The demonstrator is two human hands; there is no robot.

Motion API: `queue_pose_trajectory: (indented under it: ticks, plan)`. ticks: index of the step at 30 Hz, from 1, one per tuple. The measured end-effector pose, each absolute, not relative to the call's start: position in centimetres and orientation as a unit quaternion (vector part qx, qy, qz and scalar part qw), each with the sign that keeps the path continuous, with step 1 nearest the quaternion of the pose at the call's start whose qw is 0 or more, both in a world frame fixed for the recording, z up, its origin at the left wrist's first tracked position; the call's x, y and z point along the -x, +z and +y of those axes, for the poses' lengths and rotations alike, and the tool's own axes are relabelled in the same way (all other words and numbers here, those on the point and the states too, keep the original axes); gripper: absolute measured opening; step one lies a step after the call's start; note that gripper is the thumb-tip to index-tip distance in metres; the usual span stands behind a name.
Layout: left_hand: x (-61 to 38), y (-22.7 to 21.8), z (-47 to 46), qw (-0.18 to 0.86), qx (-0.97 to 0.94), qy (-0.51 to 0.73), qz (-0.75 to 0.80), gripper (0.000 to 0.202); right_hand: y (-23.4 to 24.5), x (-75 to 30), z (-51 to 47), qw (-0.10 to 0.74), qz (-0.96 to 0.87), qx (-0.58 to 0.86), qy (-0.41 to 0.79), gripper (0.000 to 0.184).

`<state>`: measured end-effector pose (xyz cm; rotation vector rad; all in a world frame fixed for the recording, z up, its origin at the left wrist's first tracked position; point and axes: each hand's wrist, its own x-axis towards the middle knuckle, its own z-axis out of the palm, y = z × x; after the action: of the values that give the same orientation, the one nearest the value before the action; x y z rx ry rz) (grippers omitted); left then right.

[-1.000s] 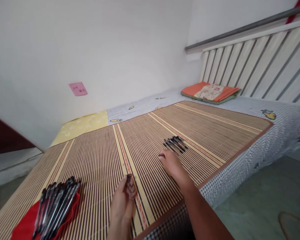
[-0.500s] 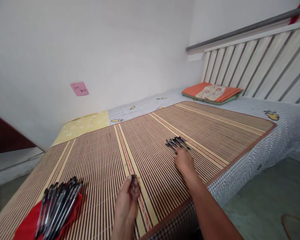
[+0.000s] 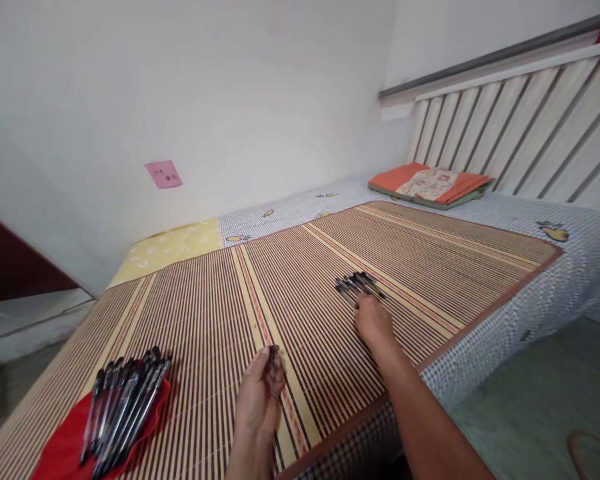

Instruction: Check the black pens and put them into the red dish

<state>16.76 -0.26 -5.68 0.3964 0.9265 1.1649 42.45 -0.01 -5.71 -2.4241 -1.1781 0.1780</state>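
Note:
My left hand [image 3: 257,410] rests on the striped bamboo mat [image 3: 290,293] near its front edge. Its fingers are closed on a small dark bundle [image 3: 273,365], which is too small to name. My right hand [image 3: 375,323] reaches forward. Its fingers are bunched together at the near ends of a short row of dark pens [image 3: 357,285] lying on the mat, and what they pinch is hidden. At the near left, several more dark pens [image 3: 125,407] lie together on a red cloth [image 3: 60,450].
The mat lies on a bed with a checked sheet [image 3: 575,260] and a yellow patch [image 3: 173,247]. A folded orange cloth [image 3: 430,183] sits at the far end by a slatted headboard [image 3: 520,133]. A pink note [image 3: 163,174] is stuck on the white wall. The floor [image 3: 540,400] is at the right.
My right hand has moved forward and to the right, from the bare mat up to the row of pens. The left hand has stayed put with its bundle.

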Motion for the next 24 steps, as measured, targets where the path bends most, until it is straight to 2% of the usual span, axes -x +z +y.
queue_pose_trajectory:
  ticks: [4,10,14,18,24]
  plan:
    - [-16.8,-5.6,-0.3,0.715,-0.207,0.522,0.416,0.006,-5.5,-41.4,0.3,0.277,-0.46,0.834,0.125,0.019]
    - [-16.3,-5.5,0.2,0.665,-0.272,0.564,0.407,0.036,-4.6,-35.0,0.4,0.386,-0.567,0.665,0.297,0.018]
    - [-15.8,-5.3,0.5,0.636,-0.272,0.592,0.414,0.044,-4.5,-31.1,-0.2,0.445,-0.58,0.525,0.435,0.012]
    - [-15.8,-5.1,0.5,0.625,-0.273,0.608,0.407,0.049,-4.8,-29.7,-0.4,0.455,-0.573,0.487,0.476,0.012]
    - [-16.2,-5.1,0.2,0.611,-0.287,0.612,0.412,0.04,-4.5,-30.1,-0.4,0.437,-0.588,0.488,0.474,0.015]
